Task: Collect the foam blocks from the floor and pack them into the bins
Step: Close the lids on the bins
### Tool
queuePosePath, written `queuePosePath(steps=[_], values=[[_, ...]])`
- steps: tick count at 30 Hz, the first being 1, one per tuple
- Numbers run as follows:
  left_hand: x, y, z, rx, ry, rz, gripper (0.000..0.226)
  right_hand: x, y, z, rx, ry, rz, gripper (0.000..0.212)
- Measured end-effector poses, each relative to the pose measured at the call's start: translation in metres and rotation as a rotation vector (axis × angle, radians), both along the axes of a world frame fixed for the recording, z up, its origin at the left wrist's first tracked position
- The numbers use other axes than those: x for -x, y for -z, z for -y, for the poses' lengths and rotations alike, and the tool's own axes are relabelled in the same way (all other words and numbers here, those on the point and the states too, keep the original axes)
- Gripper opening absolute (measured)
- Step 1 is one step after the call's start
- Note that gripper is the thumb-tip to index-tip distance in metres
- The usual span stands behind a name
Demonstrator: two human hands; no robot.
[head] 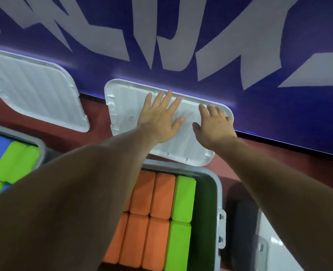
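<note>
Inside grey bin (218, 184), orange and green foam blocks (161, 194), left hand (159, 122), right hand (213, 126) spread on lid (126, 106)

Ribbed, seemingly plastic lid (126, 106); matt foam blocks (152, 194).

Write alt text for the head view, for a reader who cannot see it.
A left hand lies flat on a white lid by a blue wall, the right hand at its far rim. Below, an open grey bin holds orange blocks and green blocks.
</note>
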State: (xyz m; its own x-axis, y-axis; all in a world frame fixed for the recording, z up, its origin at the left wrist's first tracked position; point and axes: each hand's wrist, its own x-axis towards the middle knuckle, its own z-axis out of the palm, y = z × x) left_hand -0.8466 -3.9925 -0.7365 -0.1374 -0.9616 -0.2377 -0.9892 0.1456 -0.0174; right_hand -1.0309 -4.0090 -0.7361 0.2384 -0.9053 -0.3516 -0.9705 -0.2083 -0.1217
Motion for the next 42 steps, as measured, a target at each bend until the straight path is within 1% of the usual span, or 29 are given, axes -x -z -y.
queuePosePath(steps=[4,9,11,14,16,18,20,21,23,25,27,29,33,36,38,40,42], values=[[-0.015,0.031,0.023,0.028,0.019,-0.003,0.072,-0.012,0.026,0.026,0.025,0.063,0.039,0.065],[-0.033,0.058,0.037,0.046,0.056,0.013,0.069,-0.023,0.056,0.043,0.023,0.103,0.012,0.072],[-0.04,0.066,0.038,0.057,0.055,0.016,0.07,-0.027,0.061,0.046,0.072,0.102,-0.027,0.075],[-0.05,0.07,0.039,0.162,0.055,0.005,0.073,-0.035,0.059,0.045,0.169,0.091,-0.074,0.07],[-0.055,0.067,0.037,0.196,0.071,0.008,0.078,-0.037,0.053,0.034,0.152,0.101,-0.012,0.071],[-0.059,0.062,0.033,0.131,0.1,-0.003,0.085,-0.036,0.05,0.015,0.093,0.122,0.08,0.07],[-0.062,0.055,0.024,0.103,0.114,-0.014,0.088,-0.037,0.048,-0.006,0.035,0.096,0.122,0.065],[-0.062,0.052,0.019,0.106,0.113,-0.009,0.087,-0.039,0.047,-0.015,0.018,0.071,0.119,0.065],[-0.069,0.046,0.006,0.037,0.1,0.008,0.077,-0.048,0.04,-0.034,0.015,-0.007,0.09,0.072],[-0.079,0.041,-0.015,0.001,0.091,-0.018,0.073,-0.054,0.03,-0.055,0.051,-0.065,0.046,0.078],[-0.086,0.03,-0.043,0.003,0.119,-0.044,0.079,-0.053,0.021,-0.08,0.089,-0.084,0.029,0.087],[-0.09,0.023,-0.079,0.032,0.157,-0.103,0.079,-0.051,0.012,-0.109,0.108,-0.104,0.035,0.092],[-0.095,0.026,-0.154,0.068,0.186,-0.185,0.079,-0.045,0.011,-0.17,0.181,-0.182,0.052,0.084],[-0.096,0.036,-0.207,0.167,0.215,-0.145,0.08,-0.04,0.019,-0.221,0.325,-0.229,0.048,0.08],[-0.094,0.041,-0.242,0.244,0.243,-0.112,0.081,-0.036,0.03,-0.259,0.428,-0.238,0.091,0.079],[-0.09,0.048,-0.277,0.348,0.273,-0.085,0.082,-0.032,0.043,-0.295,0.486,-0.246,0.103,0.077],[-0.088,0.056,-0.312,0.422,0.288,-0.076,0.082,-0.031,0.058,-0.33,0.536,-0.263,0.101,0.07]])
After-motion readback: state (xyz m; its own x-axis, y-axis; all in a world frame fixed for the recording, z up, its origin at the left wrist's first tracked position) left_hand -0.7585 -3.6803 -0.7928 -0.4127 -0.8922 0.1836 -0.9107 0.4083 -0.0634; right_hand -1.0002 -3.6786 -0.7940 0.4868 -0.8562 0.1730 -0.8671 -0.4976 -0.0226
